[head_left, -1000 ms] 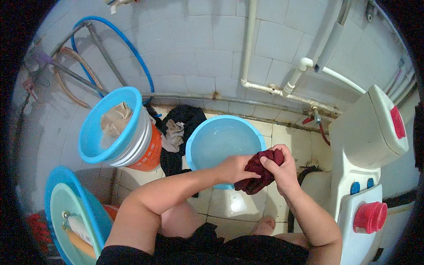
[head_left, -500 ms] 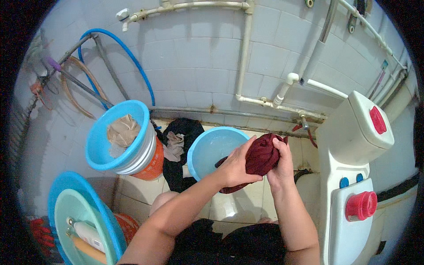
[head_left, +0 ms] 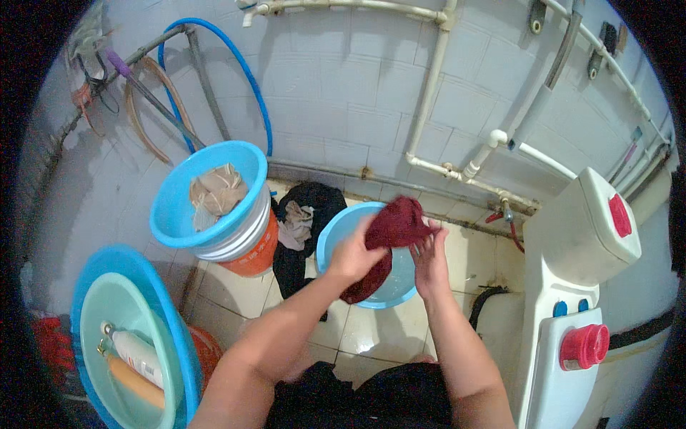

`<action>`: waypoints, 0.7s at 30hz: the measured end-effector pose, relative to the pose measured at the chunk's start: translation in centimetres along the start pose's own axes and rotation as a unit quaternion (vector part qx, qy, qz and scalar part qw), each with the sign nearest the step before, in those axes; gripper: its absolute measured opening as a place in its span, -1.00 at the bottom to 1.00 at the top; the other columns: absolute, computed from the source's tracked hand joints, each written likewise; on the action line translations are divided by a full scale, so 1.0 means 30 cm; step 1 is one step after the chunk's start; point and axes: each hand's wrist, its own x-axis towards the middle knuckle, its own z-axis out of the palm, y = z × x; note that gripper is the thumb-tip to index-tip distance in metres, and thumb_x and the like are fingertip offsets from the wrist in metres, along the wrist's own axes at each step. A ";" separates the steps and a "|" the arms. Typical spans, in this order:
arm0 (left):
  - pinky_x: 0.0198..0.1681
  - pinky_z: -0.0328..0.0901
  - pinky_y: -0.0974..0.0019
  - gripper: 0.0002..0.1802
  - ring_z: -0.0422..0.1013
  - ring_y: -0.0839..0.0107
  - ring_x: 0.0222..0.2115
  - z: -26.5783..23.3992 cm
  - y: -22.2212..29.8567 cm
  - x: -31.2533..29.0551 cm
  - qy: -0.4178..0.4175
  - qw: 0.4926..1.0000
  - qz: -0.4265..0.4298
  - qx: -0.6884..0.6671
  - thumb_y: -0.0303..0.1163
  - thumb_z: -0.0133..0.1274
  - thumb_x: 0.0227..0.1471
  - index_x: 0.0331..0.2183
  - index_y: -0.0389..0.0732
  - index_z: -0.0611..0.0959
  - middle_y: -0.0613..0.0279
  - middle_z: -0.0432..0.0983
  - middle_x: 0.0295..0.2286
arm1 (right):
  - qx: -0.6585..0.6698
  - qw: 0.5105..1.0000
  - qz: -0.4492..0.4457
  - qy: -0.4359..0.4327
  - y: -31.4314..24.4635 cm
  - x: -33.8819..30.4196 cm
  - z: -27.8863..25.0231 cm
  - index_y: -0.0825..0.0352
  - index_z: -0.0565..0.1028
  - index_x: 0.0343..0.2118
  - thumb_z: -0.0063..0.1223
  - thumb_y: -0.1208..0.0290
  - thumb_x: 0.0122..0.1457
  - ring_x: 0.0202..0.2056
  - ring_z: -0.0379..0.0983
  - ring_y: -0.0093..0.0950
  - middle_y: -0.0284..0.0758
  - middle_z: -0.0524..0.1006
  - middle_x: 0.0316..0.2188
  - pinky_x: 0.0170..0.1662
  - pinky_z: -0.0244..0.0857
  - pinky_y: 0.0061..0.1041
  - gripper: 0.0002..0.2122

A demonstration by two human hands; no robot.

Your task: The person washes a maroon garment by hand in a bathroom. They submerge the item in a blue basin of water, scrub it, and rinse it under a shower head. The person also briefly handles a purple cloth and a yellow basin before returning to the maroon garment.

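Note:
A bunched maroon cloth (head_left: 395, 223) is held over a light blue basin (head_left: 400, 286) on the floor. My left hand (head_left: 351, 256), slightly blurred, is closed round the cloth's left side, and a fold of it hangs down below the fingers. At the other side, my right hand (head_left: 431, 264) has its palm turned inward and pinches the cloth's drawn-out corner at its fingertips. Water shows in the basin, which the cloth and my left hand partly hide.
Left of the basin lie dark clothes (head_left: 314, 204) with a beige cloth (head_left: 296, 225). A blue basin (head_left: 164, 229) rests on stacked buckets. Nested basins (head_left: 89, 314) holding a bottle stand near left. On the right is a toilet (head_left: 564, 279) with a red container (head_left: 584, 347) on its lid.
The cloth has moved left over the basin and opened out from a tight bundle. My right hand has loosened from round it to its corner. The view has shifted slightly.

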 end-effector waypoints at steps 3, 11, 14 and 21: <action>-0.02 0.21 0.26 -0.31 0.36 0.22 -0.11 -0.032 -0.078 0.027 0.105 0.980 -0.008 -0.171 -0.38 0.18 -0.17 0.01 -0.26 0.27 0.02 0.41 -0.13 | -0.130 0.985 0.106 0.045 0.169 0.107 -0.116 0.24 0.19 0.10 -0.22 -0.19 0.10 0.10 0.15 -0.35 -0.23 0.33 0.01 0.18 -0.15 -0.29 -0.35; 0.00 0.19 0.22 -0.35 0.31 0.29 -0.10 -0.093 -0.054 0.048 0.149 0.908 -0.134 -0.367 -0.52 0.13 -0.13 0.03 -0.23 0.26 0.16 0.34 -0.09 | -0.811 0.469 0.198 -0.287 0.574 -0.035 -0.293 0.34 0.35 0.01 -0.58 -0.12 0.20 0.10 0.19 -0.25 -0.13 0.33 0.02 0.17 -0.05 -0.36 -0.36; -0.01 0.20 0.22 -0.37 0.33 0.29 -0.12 -0.091 -0.078 0.066 0.144 0.908 -0.104 -0.380 -0.53 0.11 -0.12 0.02 -0.23 0.27 0.16 0.36 -0.10 | -0.786 0.453 0.286 -0.308 0.535 -0.044 -0.249 0.33 0.39 -0.02 -0.74 -0.15 0.18 0.12 0.15 -0.26 -0.13 0.33 0.03 0.18 -0.07 -0.39 -0.30; -0.06 0.25 0.20 -0.44 0.37 0.26 -0.16 -0.023 -0.158 0.072 0.167 0.883 -0.121 -0.422 -0.53 0.14 -0.12 -0.03 -0.26 0.34 0.16 0.41 -0.14 | -0.781 0.446 0.311 -0.309 0.556 -0.135 -0.224 0.32 0.30 0.06 -0.78 -0.20 0.16 0.17 0.06 -0.25 -0.16 0.21 0.12 0.20 -0.09 -0.39 -0.27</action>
